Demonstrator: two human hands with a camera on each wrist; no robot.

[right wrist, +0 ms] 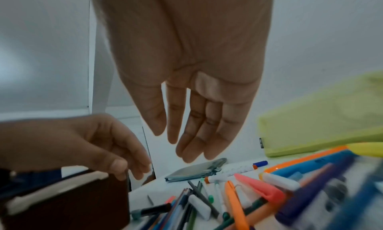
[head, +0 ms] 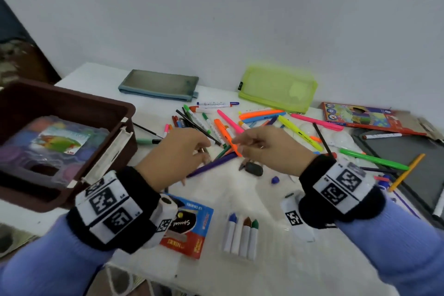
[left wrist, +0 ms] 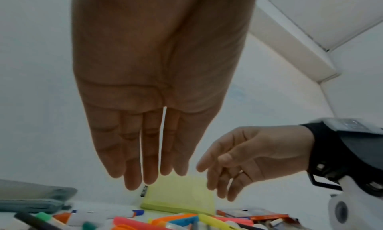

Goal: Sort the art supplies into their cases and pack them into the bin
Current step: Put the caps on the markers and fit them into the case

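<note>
Both my hands hover just above a loose pile of markers, highlighters and pens in the middle of the white table. My left hand has its fingers extended and holds nothing; in its wrist view the left hand shows a flat, bare palm. My right hand faces it a short gap away, fingers relaxed and nothing in them, and the right hand is equally bare in its wrist view. A grey-blue case and a green mesh pouch lie at the back. The brown bin stands at the left.
A paint set lies inside the bin. A crayon box and several crayons lie near the front edge. A coloured-pencil box and a black board are at the right. A small dark lump sits under my right hand.
</note>
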